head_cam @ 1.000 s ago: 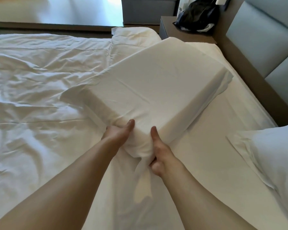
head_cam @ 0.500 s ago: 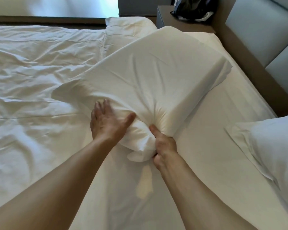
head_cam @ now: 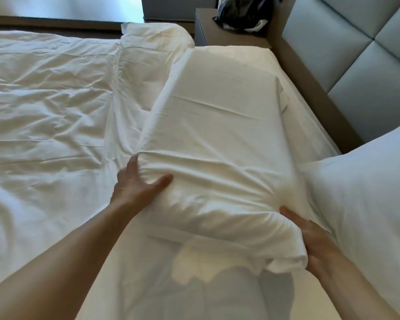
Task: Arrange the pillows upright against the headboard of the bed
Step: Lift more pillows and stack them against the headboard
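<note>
Though gripped at its near end by both hands, lies flat yet: pillow, a long block-shaped thing in a white case, resting on the sheet with its long axis running away from the wearer, far short end pointing toward the nightstand and roughly parallel to the headboard at the right. Not touching the headboard; separated from it by a strip of bare mattress edge and the brown frame.

Left hand on the near left corner, fingers spread wide along the side, thumb pressed into the top face. Right hand at the near right corner, curled under and closed on bunched pillowcase cloth; fingertips hidden beneath, so depth of hold cannot be told. Both about equally near the pillow; right hand nearer the headboard.

Judged from this: calls for tipping the pillow up about its long axis onto its right-hand long edge, or shifting it rightward first, since the headboard lies to the right of both hands and alongside the pillow's length, not past its far end.

Outward: second pillow just right of the right hand, touching or nearly touching the held one. Third pillow flat at the far side. Rumpled duvet across the left. Dark bag on the nightstand.
</note>
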